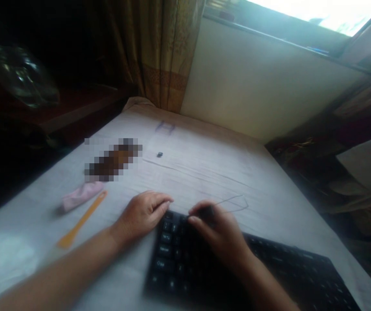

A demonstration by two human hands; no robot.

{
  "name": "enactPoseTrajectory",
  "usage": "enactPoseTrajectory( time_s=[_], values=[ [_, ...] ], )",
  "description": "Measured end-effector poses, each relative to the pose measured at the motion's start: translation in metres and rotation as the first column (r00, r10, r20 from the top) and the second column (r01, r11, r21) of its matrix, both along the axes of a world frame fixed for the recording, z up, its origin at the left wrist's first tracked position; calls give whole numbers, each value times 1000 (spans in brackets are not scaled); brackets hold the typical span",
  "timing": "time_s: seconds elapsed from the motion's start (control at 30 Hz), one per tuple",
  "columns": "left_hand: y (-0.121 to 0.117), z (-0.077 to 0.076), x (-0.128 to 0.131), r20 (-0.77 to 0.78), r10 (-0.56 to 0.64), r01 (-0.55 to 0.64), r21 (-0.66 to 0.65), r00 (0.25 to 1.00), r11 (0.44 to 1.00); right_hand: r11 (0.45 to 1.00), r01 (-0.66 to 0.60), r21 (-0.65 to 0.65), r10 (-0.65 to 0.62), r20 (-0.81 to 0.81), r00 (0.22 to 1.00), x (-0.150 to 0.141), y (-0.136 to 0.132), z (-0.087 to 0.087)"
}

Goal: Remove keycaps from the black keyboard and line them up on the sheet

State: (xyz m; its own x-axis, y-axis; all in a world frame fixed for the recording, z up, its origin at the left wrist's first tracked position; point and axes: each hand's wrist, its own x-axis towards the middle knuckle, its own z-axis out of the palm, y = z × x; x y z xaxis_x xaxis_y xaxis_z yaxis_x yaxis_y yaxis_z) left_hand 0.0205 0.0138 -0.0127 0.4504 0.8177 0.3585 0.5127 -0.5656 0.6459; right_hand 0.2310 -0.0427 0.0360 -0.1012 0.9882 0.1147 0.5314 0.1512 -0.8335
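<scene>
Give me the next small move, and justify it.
I'd probably brace the keyboard a little with the left hand: that hand is at its corner, while the right hand, curled around a dark object, is at the same end, so steadying could keep the keyboard from shifting on the cloth.

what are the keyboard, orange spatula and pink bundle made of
Keyboard: probably hard plastic, dull black, with separate keys bearing pale print.
Orange spatula: likely smooth plastic, judging by its even colour.
Pink bundle: apparently soft, matt fabric, given its folds; blur hides any weave.
</scene>
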Motion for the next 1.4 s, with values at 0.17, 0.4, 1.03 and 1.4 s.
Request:
enactPoseTrajectory(
  time_s=[0.17, 0.4, 1.03, 1.4],
  values=[
    [0, 1, 0, 9, -6, 6, 1, 1000, 1000, 998, -10, 66, 5, 63, 998, 2, 0, -4],
    [0, -1, 1, -5, 3, -3, 10, 1000, 1000, 980, -21, 197, -2, 114, 993, 2, -1, -13],
    [-2, 3, 3, -43, -19, 23, 87, 999, 996, 943, -20, 332, -45, 186, 981, -2, -2, -19],
    [-3, 2, 4, -46, -29, 34, 114, 999, 993, 946, 34, 322, -80, 132, 988, -2, -3, -13]
  ],
)
